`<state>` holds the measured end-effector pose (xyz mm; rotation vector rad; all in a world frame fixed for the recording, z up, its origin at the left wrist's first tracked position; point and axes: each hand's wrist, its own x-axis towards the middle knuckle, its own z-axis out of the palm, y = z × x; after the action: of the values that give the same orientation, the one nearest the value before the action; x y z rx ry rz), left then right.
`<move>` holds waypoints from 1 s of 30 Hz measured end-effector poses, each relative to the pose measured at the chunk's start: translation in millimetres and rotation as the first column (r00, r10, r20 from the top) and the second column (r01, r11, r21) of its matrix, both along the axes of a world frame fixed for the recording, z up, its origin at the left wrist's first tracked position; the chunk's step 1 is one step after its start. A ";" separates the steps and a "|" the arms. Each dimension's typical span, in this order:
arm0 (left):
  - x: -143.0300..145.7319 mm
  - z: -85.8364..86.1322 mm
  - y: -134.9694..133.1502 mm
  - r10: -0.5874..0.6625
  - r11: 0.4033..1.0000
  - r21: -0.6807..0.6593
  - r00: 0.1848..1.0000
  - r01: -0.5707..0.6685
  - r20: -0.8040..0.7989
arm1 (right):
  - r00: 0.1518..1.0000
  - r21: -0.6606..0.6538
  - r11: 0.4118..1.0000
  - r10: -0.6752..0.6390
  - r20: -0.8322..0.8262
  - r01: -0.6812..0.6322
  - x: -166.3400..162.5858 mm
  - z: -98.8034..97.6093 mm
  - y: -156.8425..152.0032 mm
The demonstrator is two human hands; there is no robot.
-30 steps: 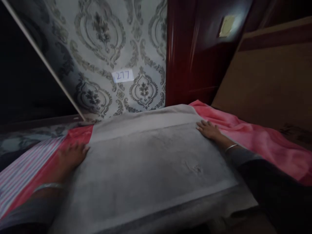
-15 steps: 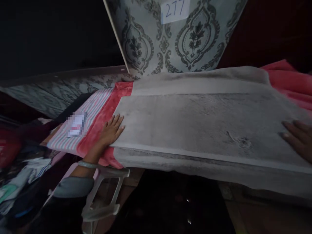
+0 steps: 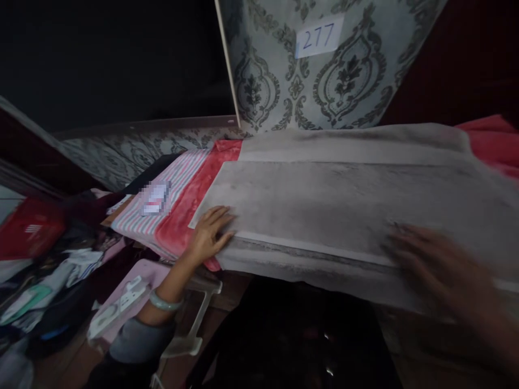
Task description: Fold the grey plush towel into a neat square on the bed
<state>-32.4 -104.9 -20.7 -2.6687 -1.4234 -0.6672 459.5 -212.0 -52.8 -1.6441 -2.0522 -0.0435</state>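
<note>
Grey cloth: one, lying spread flat on top of a red cloth, in the middle and right of the view.
Long axis: running left to right, the left end sitting a little nearer the person; its short left edge is facing the striped cloth, and the near long edge is hanging over the front.
Bands: two paler strips, one running along each long side.
Left hand: one, resting palm down on the near left corner of the grey cloth, fingers stretched out and slightly spread, gripping nothing.
Right hand: one, blurring over the near edge toward the right; fingers seeming extended, but whether it is pressing or grasping cannot be told.
Bangle: one, pale, circling the left wrist.
Red cloth: one, showing just left of the grey cloth and again at far right.
Striped cloth: one, lying just left of the red one.
Paper label: one, reading 277, sticking to the patterned wall behind.
Heap of clothes: piling at lower left.
</note>
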 end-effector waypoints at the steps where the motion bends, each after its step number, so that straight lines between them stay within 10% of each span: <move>1: 13.5 0.6 -2.7 -0.049 0.999 -0.008 0.999 0.049 -0.002 | 0.997 0.053 0.998 0.033 -0.064 -0.030 -15.2 2.3 0.7; 8: 70.0 -13.1 -5.6 -0.214 0.977 -0.030 0.976 0.213 -0.044 | 0.977 0.029 0.981 0.195 -0.089 -0.193 -71.1 -7.1 23.9; 20: 72.1 -24.5 -1.9 -0.270 0.937 0.178 0.947 0.300 -0.173 | 0.973 0.416 0.893 0.221 -0.072 -0.172 -71.4 -24.0 18.8; 30: 73.1 -19.2 4.5 -0.287 0.868 0.360 0.937 0.342 -0.198 | 0.994 0.475 0.876 0.104 -0.021 -0.082 -74.1 -27.5 11.8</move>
<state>40.6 -100.4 -39.9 -2.5757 -0.7265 -0.6826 385.4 -200.1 -80.3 -1.2286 -1.8884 -0.4370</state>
